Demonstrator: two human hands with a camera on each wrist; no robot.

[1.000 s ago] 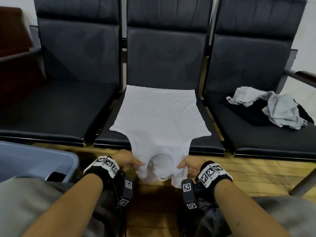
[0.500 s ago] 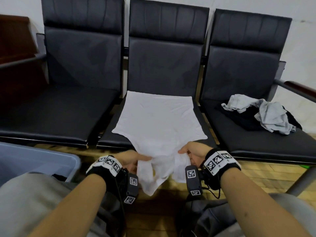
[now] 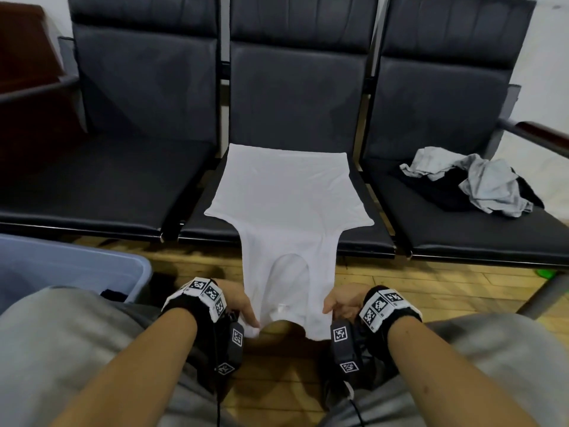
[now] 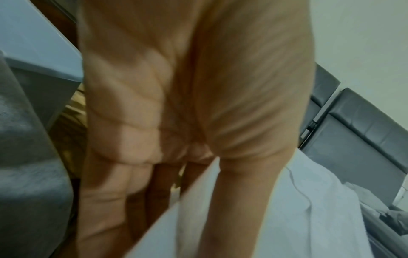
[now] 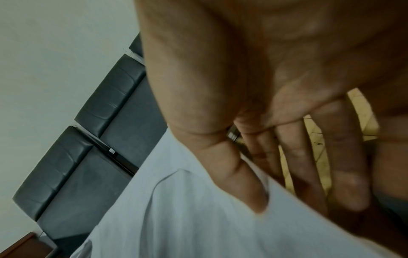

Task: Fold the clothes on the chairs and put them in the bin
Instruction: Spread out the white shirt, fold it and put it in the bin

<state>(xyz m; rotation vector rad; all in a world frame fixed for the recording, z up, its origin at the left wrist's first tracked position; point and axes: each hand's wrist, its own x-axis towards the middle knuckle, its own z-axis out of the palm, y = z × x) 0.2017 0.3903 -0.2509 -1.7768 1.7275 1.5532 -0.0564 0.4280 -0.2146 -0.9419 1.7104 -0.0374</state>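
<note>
Three black padded waiting-room chairs (image 3: pixel 295 97) run across the top of the head view, on a wooden plank floor (image 3: pixel 431 291). So the white sleeveless top (image 3: pixel 289 204) is laid out flat on the middle seat, hem at the back, with the neck end hanging over the front edge toward the bottom centre of the frame. Left hand (image 3: pixel 238 303) pinches the left shoulder strap, thumb on top and fingers under the cloth; right hand (image 3: pixel 341 303) does the same on the right strap. Both wrist views are blurry, but the thumbs look clamped down on the fabric, so I'd call both hands gripping the top.

Step-wise this looks like the spread-and-straighten bit just before the first fold. Next move, I reckon, is lifting both straps together and carrying them up toward the hem to halve it, keeping the tension even so the body doesn't slide off the seat.

Still to do: the crumpled pile of grey and black clothes (image 3: pixel 474 183) on the chair at right. The pale blue plastic bin (image 3: pixel 70 272) sits at lower left beside the person's knee, something dark visible at its corner.
</note>
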